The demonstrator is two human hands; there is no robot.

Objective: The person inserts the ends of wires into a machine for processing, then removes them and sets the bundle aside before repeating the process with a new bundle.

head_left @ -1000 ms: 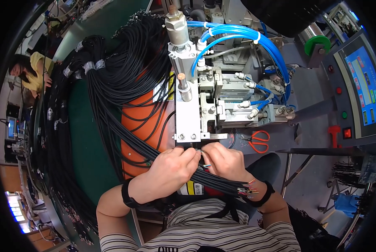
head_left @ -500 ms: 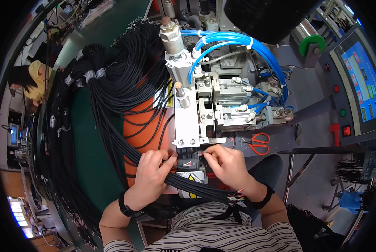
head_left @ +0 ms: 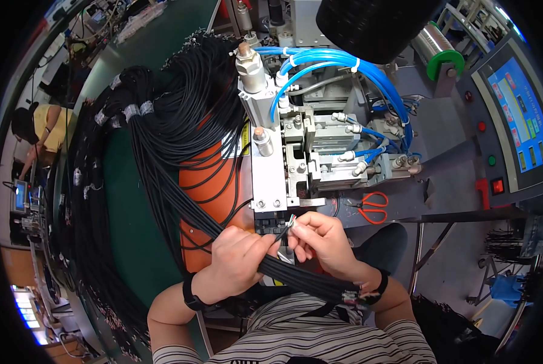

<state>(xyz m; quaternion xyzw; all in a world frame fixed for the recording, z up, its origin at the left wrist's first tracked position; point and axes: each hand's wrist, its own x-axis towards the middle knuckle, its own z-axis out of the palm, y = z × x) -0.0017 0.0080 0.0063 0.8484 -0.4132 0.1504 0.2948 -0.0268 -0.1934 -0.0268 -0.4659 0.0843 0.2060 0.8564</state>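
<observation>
My left hand (head_left: 240, 256) is closed around a thick bundle of black cables (head_left: 308, 281), which slants across my lap with its stripped, coloured wire ends near my right wrist. Between thumb and fingers my right hand (head_left: 321, 244) pinches the end of one black cable, where short coloured wires (head_left: 292, 221) stick out. That cable runs back toward my left thumb. Both hands are just in front of the machine's dark fixture (head_left: 270, 222), below its white metal block (head_left: 269, 182). The fixture is partly hidden by my hands.
Orange-handled scissors (head_left: 374, 208) lie on the grey machine table to the right. Blue air hoses (head_left: 377, 76) arch over the cylinders. A control panel (head_left: 517, 115) stands at the right. More black cables (head_left: 192, 103) are heaped at the left. A person in yellow (head_left: 48, 124) is far left.
My left hand has moved right and now grasps the bundle. My right hand has come away from the fixture, turning up a cable end with its wires showing. The bundle has shifted right.
</observation>
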